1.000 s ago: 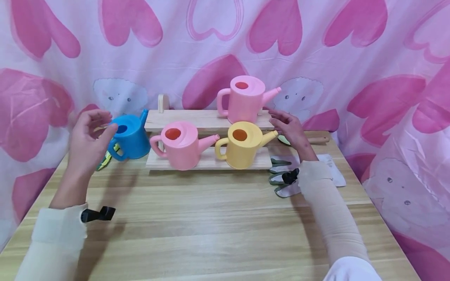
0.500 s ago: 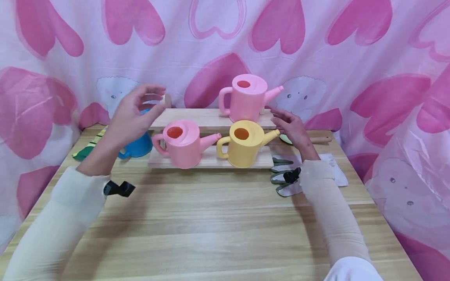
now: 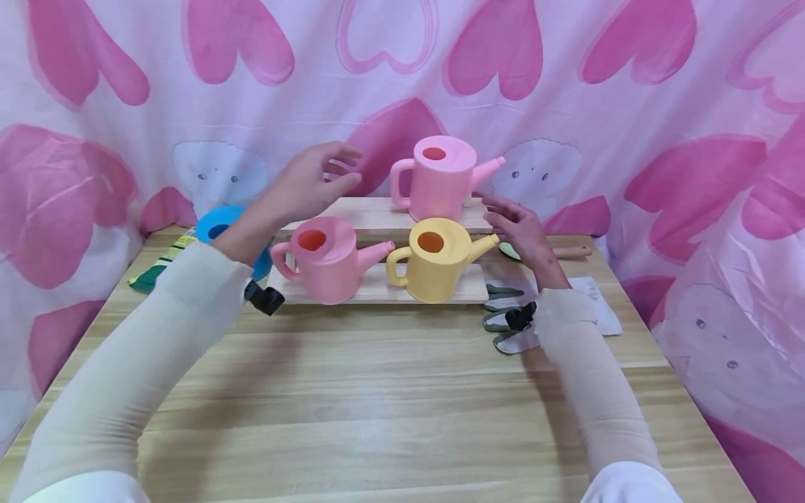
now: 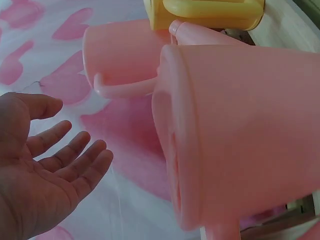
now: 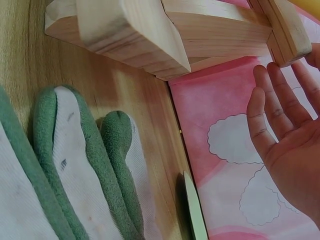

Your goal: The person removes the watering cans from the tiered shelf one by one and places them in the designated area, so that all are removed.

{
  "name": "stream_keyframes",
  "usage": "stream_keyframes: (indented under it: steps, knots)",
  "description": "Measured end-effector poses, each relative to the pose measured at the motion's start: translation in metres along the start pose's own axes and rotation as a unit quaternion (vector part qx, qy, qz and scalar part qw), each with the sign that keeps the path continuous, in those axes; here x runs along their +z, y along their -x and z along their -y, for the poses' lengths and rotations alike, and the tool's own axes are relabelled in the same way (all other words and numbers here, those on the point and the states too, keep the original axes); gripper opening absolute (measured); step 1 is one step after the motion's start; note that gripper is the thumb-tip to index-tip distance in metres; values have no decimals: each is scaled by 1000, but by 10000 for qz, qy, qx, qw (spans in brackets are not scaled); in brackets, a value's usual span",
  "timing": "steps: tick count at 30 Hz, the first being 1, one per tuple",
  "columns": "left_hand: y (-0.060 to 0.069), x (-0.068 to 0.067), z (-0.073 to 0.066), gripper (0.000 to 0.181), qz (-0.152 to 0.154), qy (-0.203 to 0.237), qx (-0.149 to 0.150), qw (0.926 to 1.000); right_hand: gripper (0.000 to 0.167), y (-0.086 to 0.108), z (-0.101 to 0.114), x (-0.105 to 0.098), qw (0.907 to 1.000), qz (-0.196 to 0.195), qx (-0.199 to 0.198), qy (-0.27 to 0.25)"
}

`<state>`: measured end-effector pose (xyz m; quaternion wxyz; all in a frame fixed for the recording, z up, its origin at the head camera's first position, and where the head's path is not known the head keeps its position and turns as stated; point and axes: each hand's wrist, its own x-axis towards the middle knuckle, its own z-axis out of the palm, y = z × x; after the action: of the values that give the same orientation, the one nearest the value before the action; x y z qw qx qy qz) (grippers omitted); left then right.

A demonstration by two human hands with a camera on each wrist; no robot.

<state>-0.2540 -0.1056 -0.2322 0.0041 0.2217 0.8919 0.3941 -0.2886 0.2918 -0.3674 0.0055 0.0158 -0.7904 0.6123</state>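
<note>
My left hand (image 3: 317,180) is in the air above the left part of the wooden rack's upper shelf (image 3: 377,215), fingers loosely bent and holding nothing. To its right on that shelf stands a pink watering can (image 3: 440,185). On the lower shelf are another pink watering can (image 3: 330,269) and a yellow watering can (image 3: 434,269). My left forearm partly hides a blue watering can (image 3: 216,222). My right hand (image 3: 518,227) is at the rack's right end; in the right wrist view its fingertips lie against or very near the wooden end piece (image 5: 287,37).
Green-and-white gloves (image 5: 85,165) lie right of the rack, beside a wooden-handled tool (image 3: 571,251) with a pale green blade. A green-and-yellow packet (image 3: 166,258) lies at the left. Behind the wooden table (image 3: 402,391) hangs a pink heart-patterned curtain (image 3: 251,42).
My left hand has moved right, from beside the blue watering can to above the upper shelf, near the upper pink watering can. The right hand and the cans stay in place.
</note>
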Motion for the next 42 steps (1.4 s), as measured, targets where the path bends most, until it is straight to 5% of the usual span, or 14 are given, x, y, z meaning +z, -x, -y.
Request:
stream_keyframes:
  steps: [8, 14, 19, 34, 42]
  knots:
    - [-31, 21, -11, 48, 302, -140, -338, 9989, 50, 13, 20, 4, 9999, 98, -22, -70]
    - [-49, 34, -19, 38, 280, -132, -82, 9995, 52, 1, 3, 0, 10000, 19, 57, -14]
    - [-60, 41, -20, 40, 288, -30, -224, 9993, 54, -5, -4, -1, 9999, -67, 26, 109]
    - [-62, 58, -17, 28, 378, 272, -733, 9962, 52, -5, -3, -1, 9999, -79, 116, 85]
    - [-64, 61, -15, 25, 339, 386, -669, 9964, 52, -4, -7, -2, 9999, -87, -91, -64]
